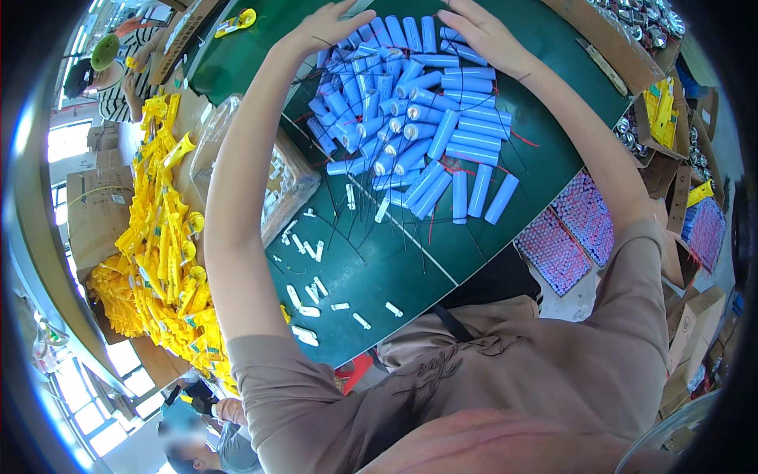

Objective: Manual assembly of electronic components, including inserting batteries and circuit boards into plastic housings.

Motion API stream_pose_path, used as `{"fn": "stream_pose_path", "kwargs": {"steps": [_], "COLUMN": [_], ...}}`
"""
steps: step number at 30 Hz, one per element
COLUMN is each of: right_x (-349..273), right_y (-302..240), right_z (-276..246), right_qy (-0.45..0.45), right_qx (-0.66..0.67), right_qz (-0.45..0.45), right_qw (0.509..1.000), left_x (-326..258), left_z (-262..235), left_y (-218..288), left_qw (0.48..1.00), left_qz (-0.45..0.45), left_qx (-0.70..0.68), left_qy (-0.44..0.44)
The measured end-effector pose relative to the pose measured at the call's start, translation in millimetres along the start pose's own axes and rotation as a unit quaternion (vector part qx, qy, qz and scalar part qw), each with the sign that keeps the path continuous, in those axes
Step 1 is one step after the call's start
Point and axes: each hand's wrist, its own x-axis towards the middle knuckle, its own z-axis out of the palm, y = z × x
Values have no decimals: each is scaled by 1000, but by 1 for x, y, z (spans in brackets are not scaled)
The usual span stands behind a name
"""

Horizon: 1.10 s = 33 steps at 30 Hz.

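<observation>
Hands (332,28) (482,31), apparently spread open, touch blue batteries (418,118).

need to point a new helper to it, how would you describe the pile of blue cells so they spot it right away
Start at the green table in front of the person. At its far end, between the left hand and right hand, lies a heap of blue cells. They are smooth blue cylinders with thin red and black wires, unlike the small white pieces scattered nearer and the yellow plastic parts off to the left.
</observation>
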Motion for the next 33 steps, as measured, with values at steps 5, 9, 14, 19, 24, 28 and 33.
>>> {"fn": "stream_pose_path", "kwargs": {"steps": [5,9,14,19,24,28,33], "right_x": [-7,-11,-21,-17,-42,-130,-207], "right_y": [28,14,15,23,-25,-62,-61], "right_z": [-5,11,47,44,-24,-15,51], "right_qy": [-80,-92,-59,-17,109,212,199], "right_qx": [-448,-444,-515,-27,-101,-158,-353], "right_qz": [-107,-74,-127,87,-6,-46,-72], "right_qw": [884,888,846,996,989,963,911], "left_x": [-20,-48,-78,-132,-247,-346,-404], "left_z": [18,16,17,-24,-60,-49,-28], "left_y": [20,32,6,54,78,66,108], "left_qw": [991,996,998,985,969,963,931], "left_qz": [29,-62,-24,-65,-47,-79,-171], "left_qx": [97,-9,57,47,33,-59,-135], "left_qy": [-88,-62,-27,152,238,252,293]}}
